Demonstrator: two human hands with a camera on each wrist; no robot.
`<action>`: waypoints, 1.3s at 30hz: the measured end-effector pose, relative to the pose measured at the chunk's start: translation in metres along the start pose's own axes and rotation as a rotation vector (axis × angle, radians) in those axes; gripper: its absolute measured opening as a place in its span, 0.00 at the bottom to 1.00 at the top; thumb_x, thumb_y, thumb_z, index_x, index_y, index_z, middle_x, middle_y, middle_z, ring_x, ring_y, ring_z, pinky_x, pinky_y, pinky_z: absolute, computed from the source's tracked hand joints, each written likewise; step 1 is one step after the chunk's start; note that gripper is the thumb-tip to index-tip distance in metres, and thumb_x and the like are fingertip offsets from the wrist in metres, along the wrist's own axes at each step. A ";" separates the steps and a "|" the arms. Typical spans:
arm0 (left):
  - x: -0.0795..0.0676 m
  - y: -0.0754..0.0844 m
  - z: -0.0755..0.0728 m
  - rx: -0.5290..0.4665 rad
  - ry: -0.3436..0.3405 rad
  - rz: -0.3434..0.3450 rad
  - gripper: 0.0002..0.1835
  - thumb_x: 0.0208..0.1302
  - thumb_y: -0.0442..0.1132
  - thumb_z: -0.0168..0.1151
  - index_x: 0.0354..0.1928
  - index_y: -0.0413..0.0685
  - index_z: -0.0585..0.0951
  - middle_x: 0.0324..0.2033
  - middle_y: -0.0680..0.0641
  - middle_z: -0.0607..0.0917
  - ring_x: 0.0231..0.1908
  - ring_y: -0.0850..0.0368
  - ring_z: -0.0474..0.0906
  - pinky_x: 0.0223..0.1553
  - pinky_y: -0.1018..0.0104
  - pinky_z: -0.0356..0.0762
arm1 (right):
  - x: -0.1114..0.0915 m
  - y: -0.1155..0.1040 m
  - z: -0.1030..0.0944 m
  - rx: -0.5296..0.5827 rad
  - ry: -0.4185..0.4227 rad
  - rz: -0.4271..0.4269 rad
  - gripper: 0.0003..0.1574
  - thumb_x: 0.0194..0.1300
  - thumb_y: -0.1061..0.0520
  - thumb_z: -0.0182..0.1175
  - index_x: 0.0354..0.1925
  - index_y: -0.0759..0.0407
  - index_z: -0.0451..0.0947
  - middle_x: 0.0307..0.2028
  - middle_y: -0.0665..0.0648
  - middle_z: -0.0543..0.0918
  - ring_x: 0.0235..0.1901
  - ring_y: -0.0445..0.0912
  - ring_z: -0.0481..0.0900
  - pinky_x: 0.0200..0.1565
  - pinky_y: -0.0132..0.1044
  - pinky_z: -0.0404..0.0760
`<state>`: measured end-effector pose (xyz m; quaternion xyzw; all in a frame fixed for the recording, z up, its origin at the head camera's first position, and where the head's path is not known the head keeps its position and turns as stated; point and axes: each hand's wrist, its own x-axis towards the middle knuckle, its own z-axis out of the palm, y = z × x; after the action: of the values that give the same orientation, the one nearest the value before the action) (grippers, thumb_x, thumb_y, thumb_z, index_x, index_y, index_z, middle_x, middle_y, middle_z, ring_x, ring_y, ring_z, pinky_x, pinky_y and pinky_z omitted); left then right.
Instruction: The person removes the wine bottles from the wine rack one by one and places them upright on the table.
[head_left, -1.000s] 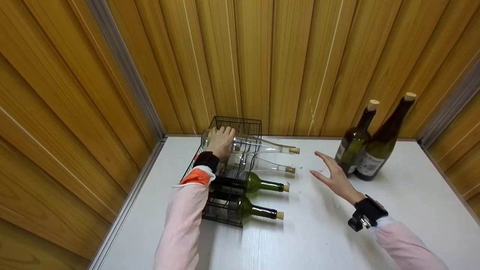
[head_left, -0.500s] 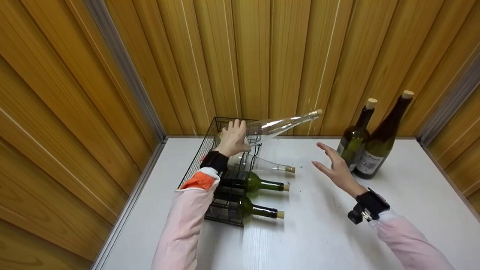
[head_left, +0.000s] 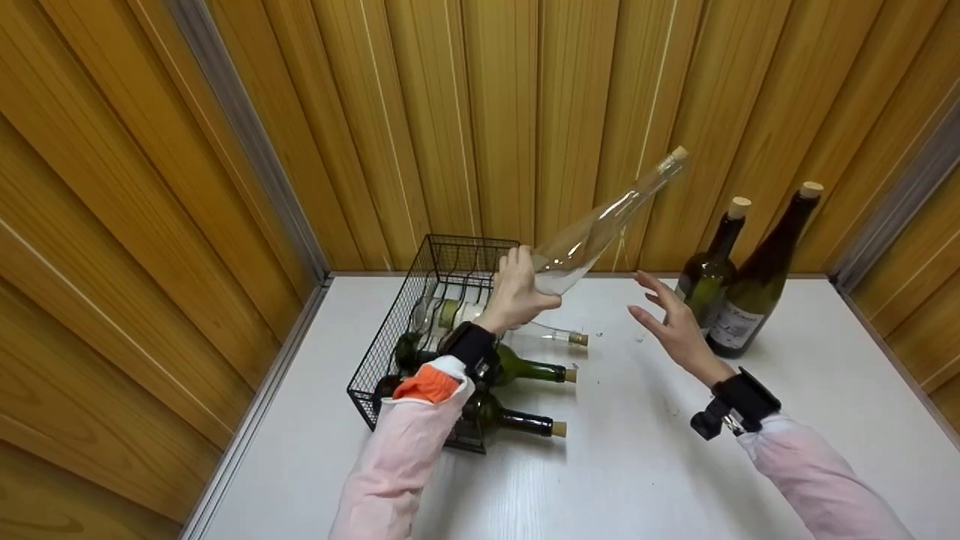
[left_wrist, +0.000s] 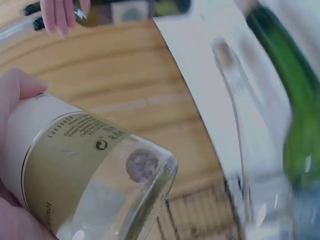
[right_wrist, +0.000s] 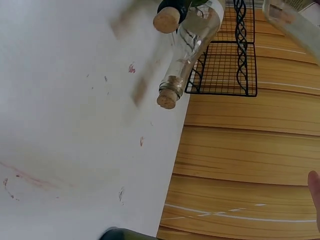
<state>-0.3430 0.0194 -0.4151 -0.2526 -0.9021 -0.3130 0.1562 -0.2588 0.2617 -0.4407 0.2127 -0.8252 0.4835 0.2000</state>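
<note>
My left hand (head_left: pixel 517 294) grips a clear glass bottle (head_left: pixel 589 244) around its lower body, above the back end of the black wire rack (head_left: pixel 474 240). The bottle leans, its corked neck pointing up and right. A gold-and-white label (left_wrist: pixel 65 155) wraps its base in the left wrist view. Over the table to the right, my right hand (head_left: pixel 675 334) has its fingers extended and holds nothing. Still lying in the rack are another corked clear bottle (head_left: pixel 551 332) and two green bottles (head_left: pixel 517 367), necks pointing right.
Two dark corked wine bottles, a shorter one (head_left: pixel 705 289) and a taller one (head_left: pixel 754 296), stand upright just beyond my right hand. Wood-patterned panels (head_left: pixel 570 112) wall the back and sides of the white table (head_left: pixel 637 465).
The left hand has lifted the clear bottle out of the rack's rear slot, moving right and tipping its neck upward. My right hand has stayed nearly in place.
</note>
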 end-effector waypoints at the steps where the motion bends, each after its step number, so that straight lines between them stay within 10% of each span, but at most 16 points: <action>1: -0.002 0.004 0.004 -0.048 0.008 -0.007 0.41 0.33 0.44 0.72 0.51 0.37 0.65 0.40 0.47 0.69 0.41 0.53 0.64 0.39 0.66 0.66 | 0.001 -0.001 0.000 0.018 -0.002 0.004 0.33 0.63 0.66 0.53 0.63 0.72 0.55 0.60 0.70 0.61 0.59 0.57 0.58 0.55 0.52 0.59; 14: -0.025 0.044 0.047 -0.602 0.046 -0.221 0.38 0.37 0.39 0.74 0.51 0.41 0.64 0.39 0.51 0.72 0.40 0.58 0.70 0.42 0.69 0.68 | 0.015 -0.012 -0.006 0.141 0.042 -0.044 0.30 0.65 0.67 0.49 0.62 0.74 0.55 0.59 0.68 0.64 0.58 0.58 0.59 0.55 0.49 0.60; 20: -0.040 0.044 0.070 -0.657 0.021 -0.312 0.39 0.38 0.41 0.74 0.53 0.41 0.64 0.41 0.50 0.72 0.41 0.58 0.70 0.41 0.69 0.68 | 0.021 -0.020 -0.003 0.190 0.045 -0.032 0.29 0.65 0.66 0.47 0.62 0.75 0.54 0.58 0.71 0.63 0.57 0.61 0.59 0.53 0.32 0.63; 39: -0.080 0.056 0.119 -0.778 0.033 -0.369 0.37 0.35 0.44 0.75 0.49 0.46 0.65 0.40 0.53 0.71 0.40 0.60 0.70 0.40 0.67 0.69 | 0.057 -0.057 0.002 0.335 0.106 0.042 0.33 0.67 0.60 0.46 0.64 0.74 0.50 0.60 0.70 0.60 0.59 0.57 0.58 0.56 0.43 0.60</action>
<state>-0.2610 0.1056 -0.5124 -0.1219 -0.7444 -0.6565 0.0051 -0.2754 0.2262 -0.3705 0.2001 -0.7256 0.6289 0.1950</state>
